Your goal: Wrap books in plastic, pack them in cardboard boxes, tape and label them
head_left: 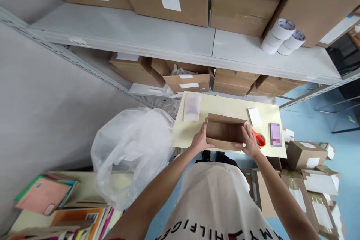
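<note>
Left hand point(200, 140) and right hand point(249, 141) grip the open cardboard box point(225, 132) — one each side.

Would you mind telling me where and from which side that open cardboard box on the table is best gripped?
Grip the cardboard box by its two short end walls, from left and right, as the left hand and right hand do. Its top is open, so those rims suit fingers.

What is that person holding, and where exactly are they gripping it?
An open cardboard box on the table: left hand on its left end, right hand on its right end.
</note>
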A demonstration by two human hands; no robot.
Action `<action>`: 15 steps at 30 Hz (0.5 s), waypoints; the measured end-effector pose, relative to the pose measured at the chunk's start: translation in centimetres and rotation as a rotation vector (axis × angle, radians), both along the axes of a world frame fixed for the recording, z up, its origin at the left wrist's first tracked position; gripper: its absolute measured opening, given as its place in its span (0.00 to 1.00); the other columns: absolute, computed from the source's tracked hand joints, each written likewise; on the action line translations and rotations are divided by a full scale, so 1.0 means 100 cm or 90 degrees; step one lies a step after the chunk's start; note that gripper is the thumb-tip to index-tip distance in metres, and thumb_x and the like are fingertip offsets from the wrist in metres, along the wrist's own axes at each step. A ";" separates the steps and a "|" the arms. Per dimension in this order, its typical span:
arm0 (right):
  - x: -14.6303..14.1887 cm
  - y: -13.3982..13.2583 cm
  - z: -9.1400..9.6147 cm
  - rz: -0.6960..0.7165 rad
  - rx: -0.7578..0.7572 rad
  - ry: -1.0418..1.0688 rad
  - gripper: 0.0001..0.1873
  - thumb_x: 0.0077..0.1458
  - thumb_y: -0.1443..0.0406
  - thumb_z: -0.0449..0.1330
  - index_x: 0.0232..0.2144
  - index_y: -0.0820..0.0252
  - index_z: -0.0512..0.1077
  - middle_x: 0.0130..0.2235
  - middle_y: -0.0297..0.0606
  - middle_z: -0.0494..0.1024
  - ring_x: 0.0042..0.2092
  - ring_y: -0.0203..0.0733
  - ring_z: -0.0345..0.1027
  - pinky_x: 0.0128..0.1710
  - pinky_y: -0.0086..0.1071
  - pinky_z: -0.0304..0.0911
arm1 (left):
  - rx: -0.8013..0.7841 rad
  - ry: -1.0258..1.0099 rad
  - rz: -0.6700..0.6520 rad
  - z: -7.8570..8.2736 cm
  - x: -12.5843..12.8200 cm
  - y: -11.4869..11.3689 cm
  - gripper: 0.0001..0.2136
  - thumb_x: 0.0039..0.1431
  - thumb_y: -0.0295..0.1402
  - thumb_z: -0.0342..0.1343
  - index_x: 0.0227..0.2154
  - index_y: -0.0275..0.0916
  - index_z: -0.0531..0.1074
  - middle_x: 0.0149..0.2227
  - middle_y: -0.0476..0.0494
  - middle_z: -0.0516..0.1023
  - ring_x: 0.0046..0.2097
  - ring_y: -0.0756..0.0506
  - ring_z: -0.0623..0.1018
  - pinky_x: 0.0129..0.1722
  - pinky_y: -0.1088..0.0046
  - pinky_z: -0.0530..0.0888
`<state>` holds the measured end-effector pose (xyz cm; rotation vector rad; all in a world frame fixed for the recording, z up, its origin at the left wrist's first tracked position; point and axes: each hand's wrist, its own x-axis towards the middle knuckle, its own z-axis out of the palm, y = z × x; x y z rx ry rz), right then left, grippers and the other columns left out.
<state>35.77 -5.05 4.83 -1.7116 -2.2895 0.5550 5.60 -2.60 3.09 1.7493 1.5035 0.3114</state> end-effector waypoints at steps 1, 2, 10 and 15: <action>0.005 0.009 0.004 0.010 0.029 -0.010 0.52 0.56 0.49 0.59 0.70 0.51 0.31 0.72 0.48 0.32 0.71 0.61 0.28 0.63 0.62 0.47 | -0.001 0.002 0.001 0.001 0.001 0.001 0.65 0.36 0.46 0.71 0.68 0.38 0.29 0.71 0.27 0.41 0.67 0.29 0.58 0.60 0.55 0.66; 0.009 0.018 0.008 0.015 0.047 -0.016 0.50 0.57 0.49 0.58 0.70 0.52 0.33 0.72 0.48 0.34 0.71 0.61 0.29 0.64 0.61 0.46 | 0.000 0.005 0.003 0.003 0.002 0.002 0.65 0.36 0.46 0.70 0.68 0.38 0.28 0.71 0.28 0.41 0.67 0.29 0.58 0.61 0.56 0.65; 0.017 0.093 -0.012 0.021 -0.081 0.089 0.48 0.56 0.42 0.53 0.69 0.60 0.43 0.69 0.55 0.48 0.69 0.58 0.46 0.64 0.56 0.51 | -0.010 0.030 0.044 0.004 0.009 0.007 0.64 0.36 0.42 0.71 0.68 0.40 0.30 0.70 0.31 0.45 0.67 0.31 0.58 0.63 0.55 0.62; 0.022 0.115 -0.030 0.042 -0.120 0.149 0.48 0.56 0.40 0.51 0.68 0.62 0.46 0.69 0.54 0.49 0.69 0.56 0.45 0.66 0.53 0.47 | -0.028 0.023 0.106 0.004 0.019 0.009 0.64 0.35 0.42 0.72 0.68 0.39 0.32 0.70 0.30 0.47 0.67 0.31 0.60 0.64 0.55 0.61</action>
